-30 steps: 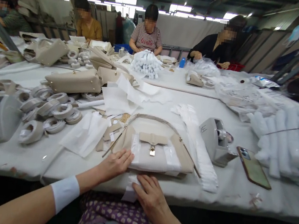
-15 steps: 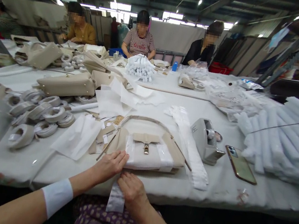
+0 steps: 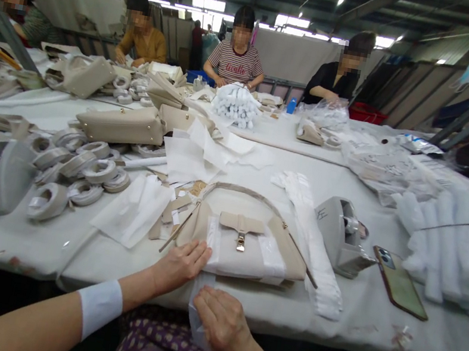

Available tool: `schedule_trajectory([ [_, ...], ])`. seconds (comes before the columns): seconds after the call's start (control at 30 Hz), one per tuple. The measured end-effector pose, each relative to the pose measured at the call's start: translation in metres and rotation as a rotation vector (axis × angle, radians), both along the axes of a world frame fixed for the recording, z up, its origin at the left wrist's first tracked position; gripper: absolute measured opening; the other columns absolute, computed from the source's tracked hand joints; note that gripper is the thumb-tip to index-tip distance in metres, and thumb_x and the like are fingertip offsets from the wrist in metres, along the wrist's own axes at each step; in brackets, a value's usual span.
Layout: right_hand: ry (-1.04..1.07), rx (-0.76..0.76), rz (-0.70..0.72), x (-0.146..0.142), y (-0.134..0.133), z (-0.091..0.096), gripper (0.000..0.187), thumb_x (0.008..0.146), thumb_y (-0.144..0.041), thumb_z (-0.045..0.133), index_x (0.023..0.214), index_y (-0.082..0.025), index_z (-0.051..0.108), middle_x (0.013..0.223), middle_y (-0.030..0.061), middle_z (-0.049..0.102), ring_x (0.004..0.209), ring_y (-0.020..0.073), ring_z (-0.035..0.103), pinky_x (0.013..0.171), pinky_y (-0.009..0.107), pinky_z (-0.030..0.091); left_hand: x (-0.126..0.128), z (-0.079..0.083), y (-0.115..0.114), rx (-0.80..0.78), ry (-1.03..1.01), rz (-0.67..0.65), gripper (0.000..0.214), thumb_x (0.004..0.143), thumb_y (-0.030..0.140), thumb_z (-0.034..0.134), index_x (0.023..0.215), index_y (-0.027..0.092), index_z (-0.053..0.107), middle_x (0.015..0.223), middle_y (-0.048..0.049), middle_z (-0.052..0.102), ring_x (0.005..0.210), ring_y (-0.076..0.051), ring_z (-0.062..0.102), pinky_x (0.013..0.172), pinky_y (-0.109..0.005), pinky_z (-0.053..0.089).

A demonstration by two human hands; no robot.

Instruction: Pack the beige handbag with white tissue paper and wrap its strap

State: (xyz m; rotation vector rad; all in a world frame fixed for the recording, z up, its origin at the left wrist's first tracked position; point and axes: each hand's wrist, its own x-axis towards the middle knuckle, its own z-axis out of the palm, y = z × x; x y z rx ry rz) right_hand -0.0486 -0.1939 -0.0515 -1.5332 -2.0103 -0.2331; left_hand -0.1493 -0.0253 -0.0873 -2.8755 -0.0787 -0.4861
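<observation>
A beige handbag (image 3: 247,232) lies on its back on the table, its flap and metal clasp facing up. White wrapping (image 3: 220,258) covers its lower front, and its strap arches behind it. My left hand (image 3: 183,263) is closed over the bag's near left corner, fingertips pressed together on the wrapping; its thumb is hidden. Just below and to the right, my right hand (image 3: 222,325) is shut on a thin translucent white strip (image 3: 199,302), which runs up to the bag's near edge and hangs down over my lap.
Left are rolled straps (image 3: 99,171), a grey tape dispenser (image 3: 5,177) and more beige bags (image 3: 120,125). Rightward lie a long white padded piece (image 3: 307,249), another tape dispenser (image 3: 339,236), a phone (image 3: 401,283) and white foam rolls (image 3: 454,238). Several people sit across the table.
My right hand has pulled slightly down and away from the bag, and the strip is now drawn taut and twisted. The left hand stays at the bag's corner. The view has shifted left.
</observation>
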Motion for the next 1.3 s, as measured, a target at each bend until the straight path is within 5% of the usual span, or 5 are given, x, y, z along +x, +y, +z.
schedule_trajectory([
  [0.3, 0.054, -0.022, 0.054, 0.010, 0.029, 0.024, 0.025, 0.090, -0.010, 0.034, 0.090, -0.015, 0.059, 0.071, 0.0068, 0.064, 0.065, 0.0169, 0.060, 0.061, 0.027, 0.047, -0.004, -0.004, -0.005, -0.062, -0.032, 0.027, 0.039, 0.087, 0.013, 0.048, 0.126, 0.007, 0.049, 0.125, -0.0167, 0.058, 0.115, -0.029, 0.054, 0.092, -0.039, 0.049],
  [0.47, 0.220, -0.135, -0.019, 0.034, 0.046, 0.034, 0.015, 0.086, -0.018, 0.052, 0.096, -0.016, 0.063, 0.078, 0.0062, 0.069, 0.070, 0.0175, 0.065, 0.066, 0.026, 0.048, -0.010, 0.013, -0.010, -0.512, -0.096, 0.030, 0.049, 0.081, 0.031, 0.060, 0.127, 0.013, 0.052, 0.130, -0.0122, 0.055, 0.118, -0.028, 0.049, 0.100, -0.043, 0.042],
  [0.63, 0.529, -0.305, -0.218, 0.058, 0.074, 0.037, 0.017, 0.082, -0.025, 0.052, 0.078, -0.020, 0.068, 0.077, 0.0027, 0.071, 0.071, 0.0189, 0.065, 0.064, 0.028, 0.047, 0.005, 0.022, -0.016, -0.740, -0.250, 0.211, 0.022, 0.092, 0.024, 0.050, 0.082, 0.022, 0.069, 0.101, -0.0026, 0.067, 0.091, -0.021, 0.055, 0.081, -0.040, 0.045],
  [0.9, 0.810, -0.312, -0.571, 0.059, 0.087, 0.031, 0.043, 0.079, -0.041, 0.059, 0.113, -0.017, 0.046, 0.058, -0.0037, 0.065, 0.054, 0.0191, 0.062, 0.058, 0.029, 0.045, 0.020, 0.022, -0.024, -0.842, -0.391, 0.417, 0.026, 0.093, 0.025, 0.049, 0.074, 0.022, 0.067, 0.087, 0.0003, 0.067, 0.080, -0.018, 0.052, 0.078, -0.039, 0.040],
  [1.3, 0.581, -0.391, -0.394, 0.065, 0.091, 0.030, 0.014, 0.078, -0.021, 0.053, 0.073, -0.022, 0.065, 0.076, 0.0014, 0.071, 0.071, 0.0192, 0.065, 0.069, 0.030, 0.048, 0.026, 0.019, -0.023, -0.774, -0.402, 0.435, 0.032, 0.094, 0.026, 0.048, 0.066, 0.020, 0.061, 0.077, -0.0013, 0.064, 0.075, -0.019, 0.051, 0.072, -0.037, 0.037],
])
